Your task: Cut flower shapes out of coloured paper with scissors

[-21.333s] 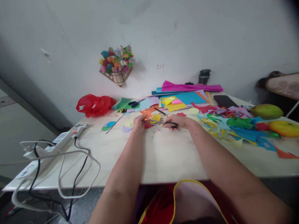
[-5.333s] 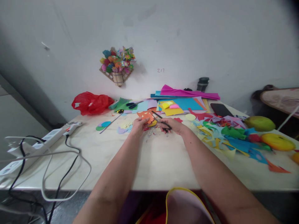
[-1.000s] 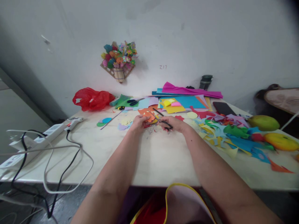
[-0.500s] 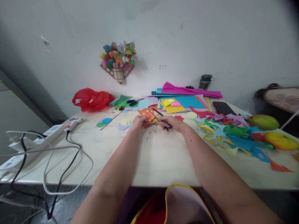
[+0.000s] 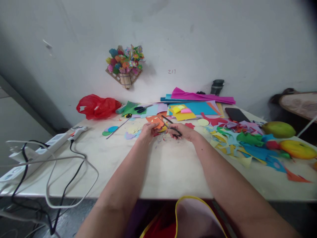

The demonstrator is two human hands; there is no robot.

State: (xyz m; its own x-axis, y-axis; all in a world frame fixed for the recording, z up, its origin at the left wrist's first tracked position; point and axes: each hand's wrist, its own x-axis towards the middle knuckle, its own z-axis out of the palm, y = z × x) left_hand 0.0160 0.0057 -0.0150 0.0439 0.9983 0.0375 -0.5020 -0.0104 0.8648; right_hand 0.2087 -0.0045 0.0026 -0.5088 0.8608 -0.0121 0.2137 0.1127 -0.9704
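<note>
My left hand (image 5: pixel 148 130) pinches a piece of orange paper (image 5: pixel 158 122) with a scalloped edge, held a little above the table. My right hand (image 5: pixel 182 130) is closed round the dark handles of a pair of scissors (image 5: pixel 176 131). Their blades stand apart and point toward the orange paper's right side; whether they touch it I cannot tell. Small paper clippings (image 5: pixel 162 138) lie under both hands. Close to the left hand are pale yellow and lilac cut shapes (image 5: pixel 132 135), and a red paper flower (image 5: pixel 190 126) lies just beyond the right hand.
Paper scraps (image 5: pixel 247 142) and mangoes (image 5: pixel 298 149) cover the right side, near a dark phone (image 5: pixel 236 114). Coloured sheets (image 5: pixel 203 108), a second pair of scissors (image 5: pixel 141 108) and a red plastic bag (image 5: pixel 99 106) lie at the back. A power strip (image 5: pixel 37 153) with cables is at left.
Almost nothing differs. Both hands, the orange paper and the scissors stay in nearly the same place; the view has shifted very slightly.
</note>
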